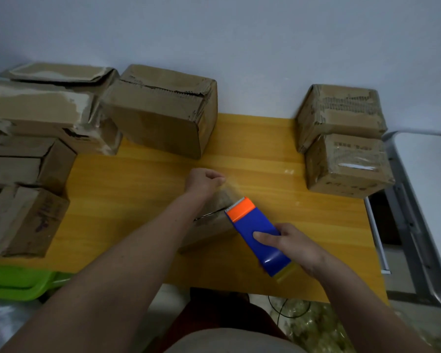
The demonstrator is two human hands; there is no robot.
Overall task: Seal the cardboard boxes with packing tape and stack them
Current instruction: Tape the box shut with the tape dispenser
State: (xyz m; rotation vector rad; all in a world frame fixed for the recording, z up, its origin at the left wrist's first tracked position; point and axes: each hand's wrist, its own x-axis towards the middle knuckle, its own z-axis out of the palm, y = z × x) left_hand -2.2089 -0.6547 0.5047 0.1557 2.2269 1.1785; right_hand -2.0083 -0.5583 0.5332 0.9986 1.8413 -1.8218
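While my right hand (294,244) grips the blue tape dispenser (259,240) at centre frame, my left hand (205,180) pinches the clear tape (229,193) above the small box (211,225) on the desk (265,154).

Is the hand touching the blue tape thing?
Touching. The head view shows the right hand gripping the blue tape dispenser, thumb pressed flat on its top face, fingers wrapped around its side.
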